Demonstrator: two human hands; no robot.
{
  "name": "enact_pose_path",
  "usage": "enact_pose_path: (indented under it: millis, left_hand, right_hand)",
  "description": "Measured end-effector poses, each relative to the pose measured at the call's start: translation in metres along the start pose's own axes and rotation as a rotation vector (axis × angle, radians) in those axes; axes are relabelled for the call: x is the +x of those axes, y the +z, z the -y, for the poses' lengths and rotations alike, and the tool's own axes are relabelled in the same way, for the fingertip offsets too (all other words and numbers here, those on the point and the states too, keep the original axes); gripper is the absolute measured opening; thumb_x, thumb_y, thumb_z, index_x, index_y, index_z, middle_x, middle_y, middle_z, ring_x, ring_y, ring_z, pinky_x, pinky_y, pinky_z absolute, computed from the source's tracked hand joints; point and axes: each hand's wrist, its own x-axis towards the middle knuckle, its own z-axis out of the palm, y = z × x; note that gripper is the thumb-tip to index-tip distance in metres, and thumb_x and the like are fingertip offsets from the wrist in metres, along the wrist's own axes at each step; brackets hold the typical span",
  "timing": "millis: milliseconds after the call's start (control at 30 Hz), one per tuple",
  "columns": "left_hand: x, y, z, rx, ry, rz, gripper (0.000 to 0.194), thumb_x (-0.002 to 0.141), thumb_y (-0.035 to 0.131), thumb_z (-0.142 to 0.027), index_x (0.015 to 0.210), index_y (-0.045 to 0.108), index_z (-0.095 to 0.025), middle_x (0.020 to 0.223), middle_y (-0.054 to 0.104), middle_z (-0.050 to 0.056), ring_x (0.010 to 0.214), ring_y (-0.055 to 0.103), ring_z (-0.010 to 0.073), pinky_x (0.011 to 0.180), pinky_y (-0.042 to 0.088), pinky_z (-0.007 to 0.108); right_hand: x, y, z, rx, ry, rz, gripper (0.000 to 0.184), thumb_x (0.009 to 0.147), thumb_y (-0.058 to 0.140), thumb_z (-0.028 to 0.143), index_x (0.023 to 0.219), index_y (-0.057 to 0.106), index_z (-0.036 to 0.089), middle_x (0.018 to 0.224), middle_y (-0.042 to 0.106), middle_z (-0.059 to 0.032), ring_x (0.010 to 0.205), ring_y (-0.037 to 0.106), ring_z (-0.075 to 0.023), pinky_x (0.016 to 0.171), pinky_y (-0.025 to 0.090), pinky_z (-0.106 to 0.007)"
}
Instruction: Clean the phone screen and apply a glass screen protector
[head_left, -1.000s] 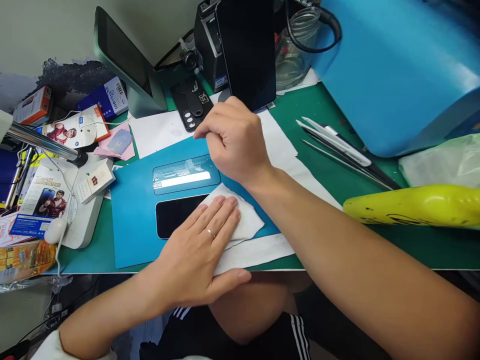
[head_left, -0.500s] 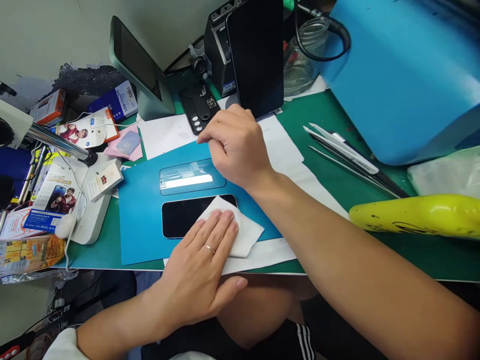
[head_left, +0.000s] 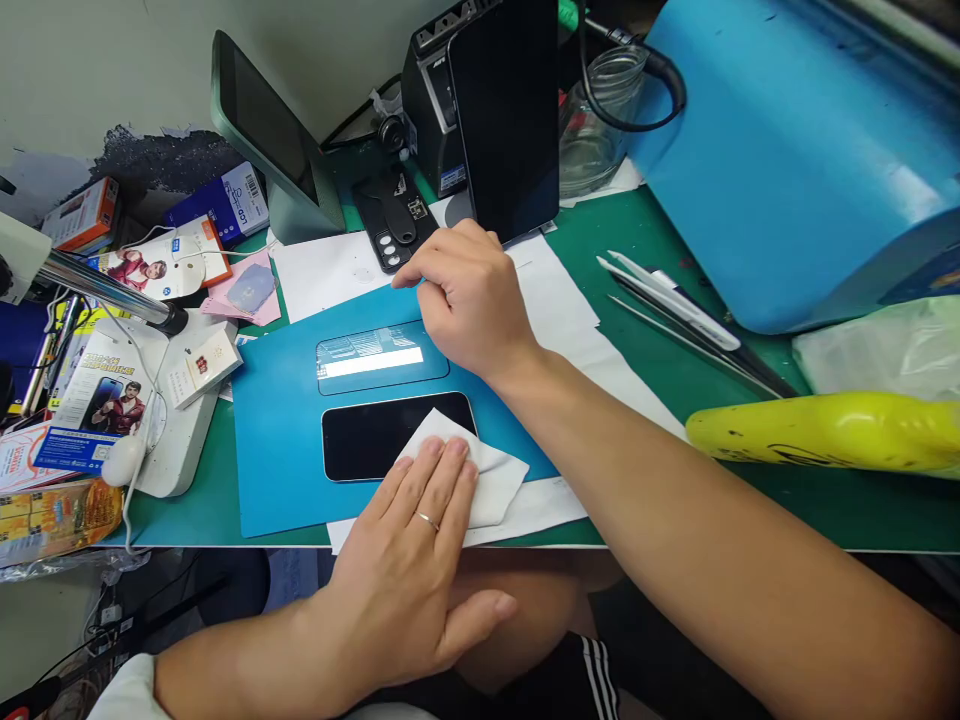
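A phone (head_left: 356, 440) lies face up on a blue mat (head_left: 277, 480), its dark screen toward me. My left hand (head_left: 412, 550), with a ring on one finger, lies flat on a folded white wipe (head_left: 495, 485). Its fingertips press the wipe at the phone's right part, which the wipe covers. My right hand (head_left: 472, 295) is loosely curled at the mat's back right edge, beside a clear black-edged screen protector (head_left: 382, 357). I see nothing between its fingers, though its underside is hidden.
At the back stand a large dark screen (head_left: 506, 120), a tablet-like display (head_left: 266, 120) and a glass jar (head_left: 600, 120). Tweezers (head_left: 690, 320) and a yellow bottle (head_left: 817, 430) lie to the right. Boxes and a lamp base (head_left: 180, 450) crowd the left.
My left hand has slid a little toward me with the wipe, baring slightly more of the phone's top edge. My right hand stays curled in nearly the same place.
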Motion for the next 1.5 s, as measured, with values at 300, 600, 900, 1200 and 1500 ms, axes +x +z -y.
enact_pose_path:
  millis: [300, 600, 900, 1200, 1500]
  left_hand:
    - [0.006, 0.002, 0.000, -0.009, -0.035, -0.010, 0.085, 0.106, 0.028, -0.064, 0.164, 0.022, -0.001, 0.173, 0.018, 0.019, 0.163, 0.013, 0.0332, 0.132, 0.018, 0.045]
    - [0.020, 0.000, 0.004, -0.029, -0.044, -0.011, 0.080, 0.108, 0.023, -0.061, 0.162, 0.026, -0.001, 0.172, 0.020, 0.018, 0.162, 0.019, 0.0322, 0.131, 0.023, 0.046]
    - [0.007, -0.005, 0.013, -0.024, -0.039, -0.007, 0.067, 0.110, 0.029, -0.048, 0.161, 0.031, -0.005, 0.171, 0.026, 0.015, 0.160, 0.026, 0.0299, 0.130, 0.028, 0.044]
    - [0.000, -0.012, 0.019, -0.017, -0.005, -0.025, 0.062, 0.103, 0.041, -0.031, 0.158, 0.036, -0.004, 0.169, 0.032, 0.016, 0.158, 0.033, 0.0291, 0.129, 0.033, 0.043]
    - [0.021, -0.015, 0.028, -0.060, 0.041, -0.014, 0.069, 0.091, 0.043, -0.020, 0.157, 0.036, -0.003, 0.170, 0.032, 0.015, 0.159, 0.030, 0.0298, 0.130, 0.032, 0.045]
  right_hand:
    - [-0.003, 0.000, -0.001, 0.060, 0.058, 0.036, 0.034, 0.089, 0.044, 0.008, 0.084, 0.073, 0.025, 0.088, 0.071, -0.0043, 0.091, 0.062, -0.0253, 0.083, 0.051, -0.046]
    - [-0.003, 0.005, -0.006, 0.064, 0.206, 0.100, 0.029, 0.089, 0.049, 0.011, 0.093, 0.075, 0.021, 0.097, 0.076, -0.0073, 0.098, 0.068, -0.0261, 0.088, 0.052, -0.044]
    - [-0.002, 0.007, -0.008, 0.077, 0.268, 0.093, 0.028, 0.089, 0.050, 0.013, 0.092, 0.076, 0.021, 0.094, 0.076, -0.0064, 0.088, 0.068, -0.0231, 0.078, 0.052, -0.039]
    - [-0.001, 0.005, -0.007, 0.071, 0.283, 0.105, 0.026, 0.090, 0.052, 0.013, 0.092, 0.076, 0.021, 0.094, 0.076, -0.0054, 0.084, 0.067, -0.0215, 0.079, 0.050, -0.039]
    - [0.002, 0.002, -0.005, 0.081, 0.318, 0.154, 0.026, 0.092, 0.052, 0.009, 0.097, 0.077, 0.017, 0.098, 0.076, -0.0067, 0.090, 0.068, -0.0210, 0.080, 0.049, -0.036]
